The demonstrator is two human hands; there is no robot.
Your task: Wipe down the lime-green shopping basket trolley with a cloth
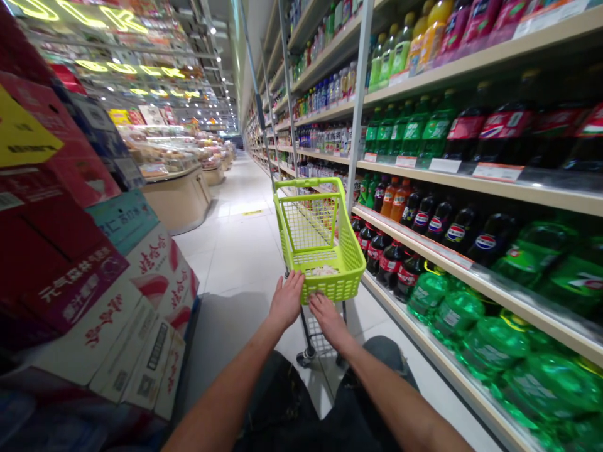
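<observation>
A lime-green plastic shopping cart [348, 257] stands in the aisle straight ahead of me. My left hand [286, 300] rests on the near rim of its basket, fingers curled over the edge. My right hand [327, 316] grips the same near edge a little lower and to the right. Something pale and crumpled lies on the bottom of the basket [323, 271]; I cannot make out what it is. The cart's metal frame and wheels [307, 358] show below my hands.
Shelves on the right [471, 188] hold rows of green, dark cola and orange soda bottles close beside the cart. Stacked red and white cartons [94, 295] line the left. The white tiled aisle [240, 238] runs ahead past a curved counter [179, 194].
</observation>
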